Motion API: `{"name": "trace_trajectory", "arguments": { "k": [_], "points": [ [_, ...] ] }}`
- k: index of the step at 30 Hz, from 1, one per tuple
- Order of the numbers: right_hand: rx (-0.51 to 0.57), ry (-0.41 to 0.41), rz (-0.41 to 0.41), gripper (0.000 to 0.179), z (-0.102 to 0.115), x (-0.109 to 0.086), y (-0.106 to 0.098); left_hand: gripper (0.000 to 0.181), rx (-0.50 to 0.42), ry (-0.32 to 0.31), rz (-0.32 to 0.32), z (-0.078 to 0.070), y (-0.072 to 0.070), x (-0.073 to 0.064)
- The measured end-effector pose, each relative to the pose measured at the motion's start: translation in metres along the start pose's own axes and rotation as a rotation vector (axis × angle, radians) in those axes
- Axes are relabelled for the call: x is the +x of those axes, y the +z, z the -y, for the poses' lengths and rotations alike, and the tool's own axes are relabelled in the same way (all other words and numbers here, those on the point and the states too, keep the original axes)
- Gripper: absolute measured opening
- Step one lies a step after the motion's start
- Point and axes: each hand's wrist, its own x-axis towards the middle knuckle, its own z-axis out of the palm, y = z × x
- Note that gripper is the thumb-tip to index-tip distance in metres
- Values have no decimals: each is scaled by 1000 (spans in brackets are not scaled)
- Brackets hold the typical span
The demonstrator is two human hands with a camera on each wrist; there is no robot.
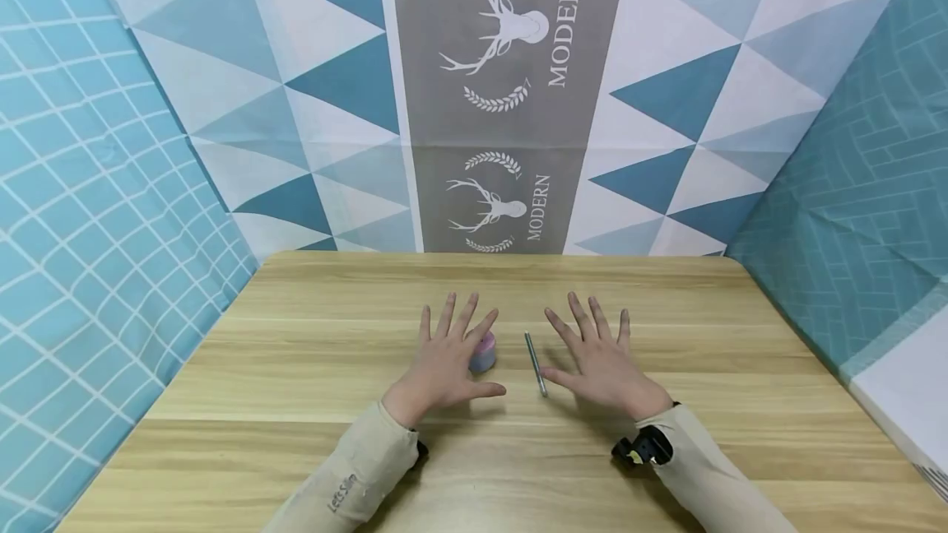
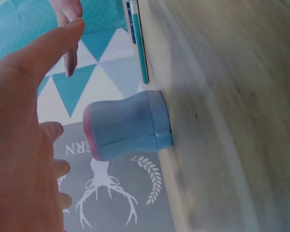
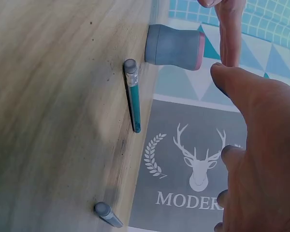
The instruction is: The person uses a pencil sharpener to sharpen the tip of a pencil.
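Note:
A small waisted blue-grey canister (image 1: 482, 354) with a pink top stands upright on the table, partly covered by my left hand (image 1: 440, 364) in the head view. That hand is spread flat above it, its fingers pointing away from me; the left wrist view shows the canister (image 2: 125, 124) apart from the thumb. A teal pencil (image 1: 536, 364) with an eraser end lies between the hands. My right hand (image 1: 603, 364), fingers also spread, hovers beside it, holding nothing. A second pencil-like stick (image 3: 108, 214) lies nearby in the right wrist view, hidden under that hand from above.
The wooden table (image 1: 296, 336) ends at a patterned cloth backdrop (image 1: 496, 105). Blue gridded cloth (image 1: 89, 187) hangs on the left and teal cloth (image 1: 852, 155) on the right. A white object (image 1: 907, 410) stands at the right edge. Both sleeved wrists carry dark devices (image 1: 643, 446).

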Motion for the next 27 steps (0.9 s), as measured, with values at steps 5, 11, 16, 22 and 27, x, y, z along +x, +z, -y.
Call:
{"name": "trace_trajectory", "arguments": {
  "k": [5,11,16,22,27],
  "points": [
    [-5,4,-9,84,-2,2,-2,104,-21,-32,-23,6,0,5],
    [-7,-3,2,78,-2,6,1,105,-22,-94,-14,15,0,8],
    [-9,-16,21,65,5,14,6,104,-70,-123,2,22,3,8],
    [7,-20,63,56,11,23,15,95,-135,-128,13,25,7,8],
    [-14,-9,113,51,17,26,21,83,-203,-120,45,26,10,9]
  ]
}}
